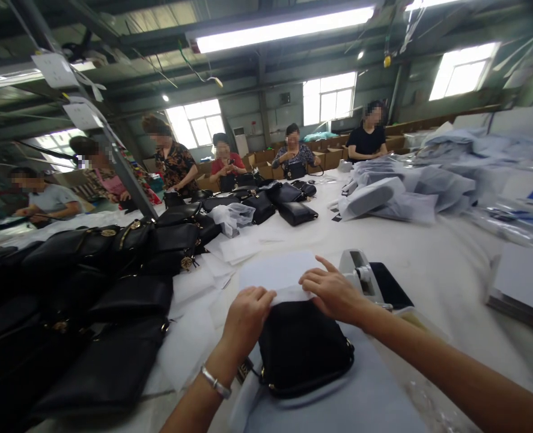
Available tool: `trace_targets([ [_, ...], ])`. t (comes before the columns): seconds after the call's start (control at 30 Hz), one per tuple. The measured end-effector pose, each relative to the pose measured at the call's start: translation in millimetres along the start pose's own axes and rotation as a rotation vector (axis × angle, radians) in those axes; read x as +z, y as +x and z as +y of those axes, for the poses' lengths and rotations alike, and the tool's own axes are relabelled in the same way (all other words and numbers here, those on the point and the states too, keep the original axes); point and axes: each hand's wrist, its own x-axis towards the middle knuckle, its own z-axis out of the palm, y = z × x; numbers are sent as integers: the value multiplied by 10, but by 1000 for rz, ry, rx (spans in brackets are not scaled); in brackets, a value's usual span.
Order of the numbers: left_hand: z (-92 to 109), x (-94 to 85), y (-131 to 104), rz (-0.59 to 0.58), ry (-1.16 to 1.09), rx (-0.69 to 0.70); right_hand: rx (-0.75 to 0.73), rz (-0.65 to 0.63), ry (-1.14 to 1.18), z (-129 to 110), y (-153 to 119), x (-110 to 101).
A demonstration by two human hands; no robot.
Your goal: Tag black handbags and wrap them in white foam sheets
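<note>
A black handbag with gold-coloured fittings lies in front of me on a pale wrapping sheet. Along its far edge runs a strip of thin white paper. My left hand has its fingers closed on the left end of that strip. At the other end, my right hand pinches the paper, with one finger raised. A dark tag hangs by the bag's left side. Just beyond the hands lies a flat white sheet.
A tape dispenser stands right of my right hand. Many black bags are piled at left, with loose papers beside them. Wrapped bundles lie at far right, a stack of white sheets nearer. Several people work across the table.
</note>
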Motion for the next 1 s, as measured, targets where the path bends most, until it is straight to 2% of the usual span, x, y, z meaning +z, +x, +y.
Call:
trace_targets([
  [0.1,152,119,-296,-24,-67,-2,17,19,8,-91,-232,106],
  [0.2,245,253,-485,26,-121,-5,-3,96,32,-111,-465,306],
  [0.33,326,286,-585,42,-169,2,-84,176,7,-77,-703,525],
  [0.47,438,228,-559,24,-191,7,-107,178,-30,-68,-807,610],
  [0.57,529,266,-534,32,-145,40,-84,145,-26,-115,-871,593],
  [0.67,599,362,-590,-41,-114,71,-17,76,22,-236,-1029,487],
  [0.77,639,416,-690,-104,-113,59,42,15,121,-456,-1305,299],
  [0.87,653,412,-745,-129,-117,59,23,-109,216,-734,-1629,127],
  [1.0,654,417,-750,-118,-125,55,3,-259,286,-993,-1969,133],
])
